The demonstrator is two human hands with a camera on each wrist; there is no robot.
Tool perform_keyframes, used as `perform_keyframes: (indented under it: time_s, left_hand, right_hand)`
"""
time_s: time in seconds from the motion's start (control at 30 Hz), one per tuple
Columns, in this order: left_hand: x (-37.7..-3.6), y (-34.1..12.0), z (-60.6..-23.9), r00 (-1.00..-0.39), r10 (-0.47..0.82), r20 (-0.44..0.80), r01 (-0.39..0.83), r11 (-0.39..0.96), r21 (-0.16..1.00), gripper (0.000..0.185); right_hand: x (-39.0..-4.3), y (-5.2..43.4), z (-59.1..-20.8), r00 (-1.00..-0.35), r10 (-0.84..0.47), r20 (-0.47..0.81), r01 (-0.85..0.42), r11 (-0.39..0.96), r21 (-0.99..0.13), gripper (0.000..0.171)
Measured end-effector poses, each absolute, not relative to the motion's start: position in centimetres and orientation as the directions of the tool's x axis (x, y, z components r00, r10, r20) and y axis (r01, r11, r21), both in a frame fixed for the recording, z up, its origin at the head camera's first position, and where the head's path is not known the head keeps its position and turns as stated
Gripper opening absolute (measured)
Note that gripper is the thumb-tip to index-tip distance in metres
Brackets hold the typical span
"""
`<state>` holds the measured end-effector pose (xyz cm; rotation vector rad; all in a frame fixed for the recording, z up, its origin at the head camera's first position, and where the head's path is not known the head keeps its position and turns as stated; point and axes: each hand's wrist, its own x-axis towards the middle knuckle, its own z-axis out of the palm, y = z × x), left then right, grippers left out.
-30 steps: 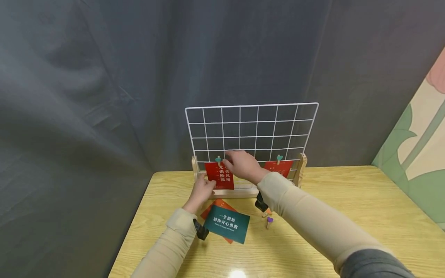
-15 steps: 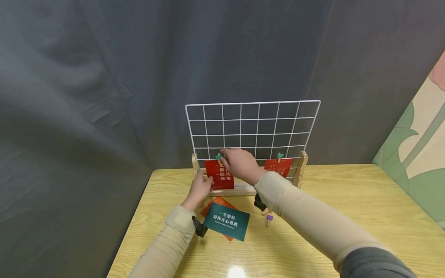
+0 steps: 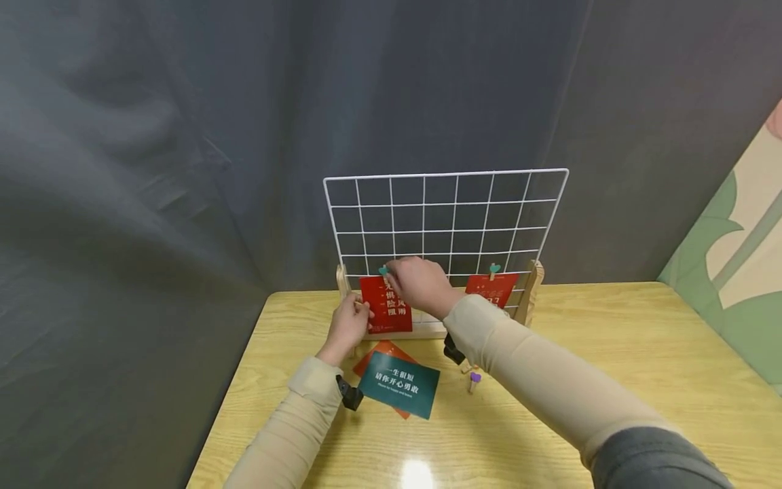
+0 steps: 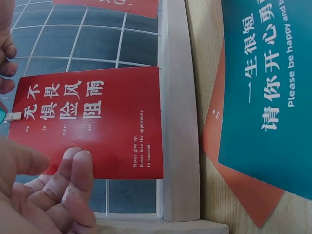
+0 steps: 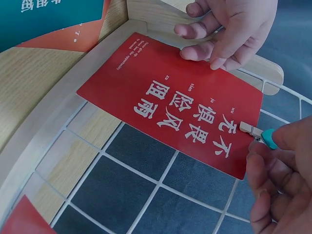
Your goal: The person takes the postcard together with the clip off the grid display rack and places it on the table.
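A red card with white Chinese characters hangs upright on a white wire grid. At its top edge is a small wooden clothespin with a teal heart; my right hand pinches it between thumb and finger. My left hand is at the card's left edge. In the left wrist view its loosely bent fingers overlap the front of the card near that edge. Whether any fingertip lies behind the card cannot be seen.
A second red card hangs on the right under another teal-heart clothespin. The grid stands on a wooden base. In front, a dark teal card overlaps an orange one. A purple-heart clothespin lies to their right.
My left hand has shifted slightly outward along the card's left edge. My right hand stays at the clothespin, its fingers a little closer over it. The head view has tilted slightly.
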<state>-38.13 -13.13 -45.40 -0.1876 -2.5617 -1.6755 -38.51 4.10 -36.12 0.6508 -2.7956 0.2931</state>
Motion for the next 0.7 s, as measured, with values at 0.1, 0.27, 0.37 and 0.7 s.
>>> perform_keyframes:
  time_s: [0.1,0.27,0.37,0.7]
  left_hand:
    - [-38.08,-13.17,-45.31,-0.989,0.055,0.138,0.149,0.416,0.897,0.013]
    - [-37.95,-13.20,-45.27,-0.988,0.045,0.147,0.151,0.448,0.881,0.015]
    - [-37.95,-13.20,-45.24,-0.988,0.041,0.150,0.152,0.463,0.873,0.015]
    - [-37.91,-13.10,-45.15,-0.988,0.037,0.151,0.151,0.463,0.874,0.016]
  right_hand:
    - [-38.60,4.09,-36.07,-0.872,-0.401,0.281,-0.452,0.879,-0.149,0.021]
    - [-38.69,3.92,-36.01,-0.877,-0.409,0.253,-0.450,0.884,-0.129,0.035]
    - [-38.72,3.75,-35.83,-0.877,-0.418,0.236,-0.450,0.887,-0.101,0.034]
    - [-39.10,3.46,-35.96,-0.894,-0.378,0.241,-0.415,0.901,-0.126,0.019]
